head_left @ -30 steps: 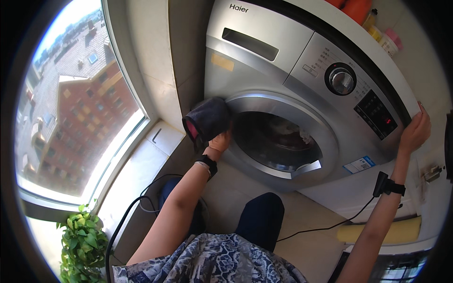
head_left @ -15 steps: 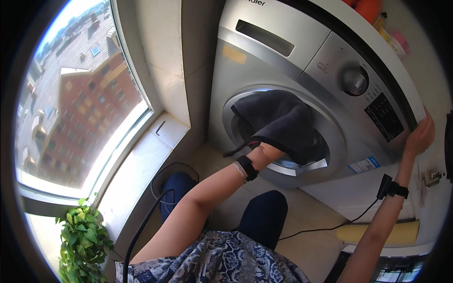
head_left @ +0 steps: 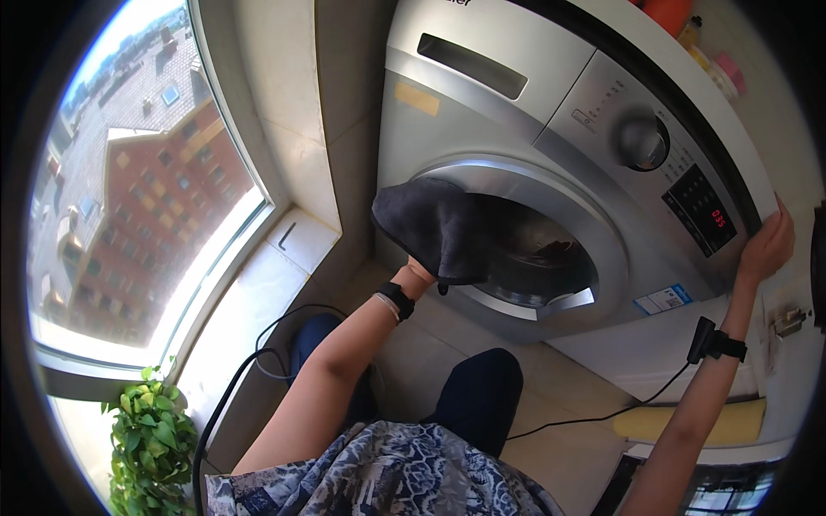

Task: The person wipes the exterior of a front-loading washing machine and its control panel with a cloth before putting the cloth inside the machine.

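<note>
My left hand [head_left: 419, 269] is mostly covered by a dark grey cloth [head_left: 430, 225], which it holds against the lower left of the round door [head_left: 602, 258] of a silver front-loading washing machine [head_left: 482, 120]. The cloth hides the fingers. Behind the door's dark glass [head_left: 538, 249] a small reddish patch shows. My right hand [head_left: 768, 245] grips the right front corner of the machine's top, its fingers close together along the edge. Beside that hand, the control panel has a round knob [head_left: 644, 144] and a black display [head_left: 701, 211] with red lit digits.
A window [head_left: 138, 224] and tiled sill [head_left: 215, 322] run along the left, with a leafy plant [head_left: 151, 439] at lower left. A black cable [head_left: 594, 420] crosses the floor to my right wrist. A yellow roll [head_left: 688, 422] lies at lower right. Coloured bottles [head_left: 718, 73] stand at far right.
My left hand has moved left with the cloth, from across the door's middle to its left rim, uncovering more of the glass. The display now shows red digits. My right hand has stayed put.
</note>
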`<state>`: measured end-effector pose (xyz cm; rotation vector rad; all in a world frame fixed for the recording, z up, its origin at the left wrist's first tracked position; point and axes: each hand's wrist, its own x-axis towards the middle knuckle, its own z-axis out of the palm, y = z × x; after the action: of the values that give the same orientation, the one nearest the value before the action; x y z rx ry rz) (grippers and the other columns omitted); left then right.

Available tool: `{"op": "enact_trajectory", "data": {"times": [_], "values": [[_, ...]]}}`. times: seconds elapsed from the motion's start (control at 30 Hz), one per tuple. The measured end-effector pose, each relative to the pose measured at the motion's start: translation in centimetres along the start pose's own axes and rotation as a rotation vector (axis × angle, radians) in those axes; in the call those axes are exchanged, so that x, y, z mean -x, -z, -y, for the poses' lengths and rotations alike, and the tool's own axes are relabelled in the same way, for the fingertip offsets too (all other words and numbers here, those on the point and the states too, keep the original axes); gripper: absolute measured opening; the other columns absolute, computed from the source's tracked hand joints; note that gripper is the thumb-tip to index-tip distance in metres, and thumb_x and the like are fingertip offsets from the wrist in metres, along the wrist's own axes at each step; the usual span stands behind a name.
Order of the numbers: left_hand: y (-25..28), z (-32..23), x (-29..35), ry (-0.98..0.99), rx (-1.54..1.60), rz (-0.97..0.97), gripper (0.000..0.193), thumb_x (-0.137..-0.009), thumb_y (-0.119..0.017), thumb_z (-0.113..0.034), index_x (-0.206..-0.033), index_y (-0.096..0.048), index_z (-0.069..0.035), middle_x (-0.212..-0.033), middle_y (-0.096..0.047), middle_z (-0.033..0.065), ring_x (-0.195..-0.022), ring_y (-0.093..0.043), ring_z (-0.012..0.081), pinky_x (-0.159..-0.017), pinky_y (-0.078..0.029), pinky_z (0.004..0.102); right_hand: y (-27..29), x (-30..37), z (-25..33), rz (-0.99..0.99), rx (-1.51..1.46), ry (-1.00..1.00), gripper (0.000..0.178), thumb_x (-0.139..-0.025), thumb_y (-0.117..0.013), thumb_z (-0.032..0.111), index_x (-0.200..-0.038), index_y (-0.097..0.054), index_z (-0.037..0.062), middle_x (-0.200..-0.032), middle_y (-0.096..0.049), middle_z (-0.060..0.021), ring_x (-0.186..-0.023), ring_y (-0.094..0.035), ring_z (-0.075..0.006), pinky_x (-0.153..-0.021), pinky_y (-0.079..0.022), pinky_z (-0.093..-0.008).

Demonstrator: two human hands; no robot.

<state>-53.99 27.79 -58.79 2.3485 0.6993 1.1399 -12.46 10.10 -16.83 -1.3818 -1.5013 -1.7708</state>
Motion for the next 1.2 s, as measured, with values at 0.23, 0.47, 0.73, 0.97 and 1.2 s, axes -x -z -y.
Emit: {"op": "enact_trajectory", "data": {"times": [0.23, 0.47, 0.73, 0.97, 1.2], "values": [[1.0, -9.0, -5.1, -0.115, 0.141, -0.120, 0.057, -0.097, -0.045, -0.042, -0.146, -0.035, -0.014, -0.149, -0.035, 0.0098, -0.137, -0.033, 0.0276, -0.116, -0.017, 0.0407, 0.0, 0.7, -0.7, 0.021, 0.028, -0.009, 0.030, -0.100, -0.041, 0.018, -0.114, -0.066, 0.0102, -0.101, -0.068, -0.0086, -0.088, -0.063, -0.0293, -0.078, -0.047, -0.0372], [4.7, -6.6, -2.7, -0.109, -0.052, -0.076, 0.055, -0.095, -0.047, -0.043, -0.143, -0.040, -0.016, -0.147, -0.039, 0.0088, -0.135, -0.037, 0.0264, -0.115, -0.024, 0.0397, 0.3, 0.3, 0.2, 0.028, 0.036, -0.027, 0.029, -0.099, -0.041, 0.018, -0.113, -0.066, 0.0102, -0.101, -0.068, -0.0086, -0.089, -0.062, -0.0280, -0.078, -0.046, -0.0366], [1.8, -13.2, -7.1, 0.103, 0.824, 0.033, 0.053, -0.096, -0.046, -0.039, -0.142, -0.040, -0.014, -0.147, -0.039, 0.0089, -0.134, -0.038, 0.0261, -0.114, -0.026, 0.0389, 0.1, 0.3, 0.1, 0.026, 0.036, -0.014, 0.029, -0.100, -0.041, 0.019, -0.114, -0.066, 0.0096, -0.105, -0.067, -0.0094, -0.093, -0.062, -0.0284, -0.081, -0.046, -0.0367], [5.5, -7.9, -2.0, -0.100, -0.470, -0.089, 0.055, -0.094, -0.049, -0.040, -0.142, -0.042, -0.015, -0.146, -0.041, 0.0081, -0.135, -0.037, 0.0276, -0.113, -0.025, 0.0432, 0.5, -0.2, 0.6, -0.003, -0.006, -0.011, 0.028, -0.098, -0.043, 0.018, -0.112, -0.066, 0.0110, -0.100, -0.068, -0.0088, -0.088, -0.063, -0.0278, -0.078, -0.047, -0.0372], [2.3, -17.0, -7.6, -0.326, -0.124, -0.082, 0.058, -0.090, -0.054, -0.038, -0.138, -0.045, -0.007, -0.141, -0.045, 0.0143, -0.131, -0.040, 0.0301, -0.110, -0.028, 0.0443, 0.5, 0.5, 0.0, -0.014, 0.016, -0.017, 0.028, -0.098, -0.042, 0.019, -0.110, -0.067, 0.0136, -0.098, -0.068, -0.0066, -0.086, -0.062, -0.0261, -0.078, -0.046, -0.0373]]}}
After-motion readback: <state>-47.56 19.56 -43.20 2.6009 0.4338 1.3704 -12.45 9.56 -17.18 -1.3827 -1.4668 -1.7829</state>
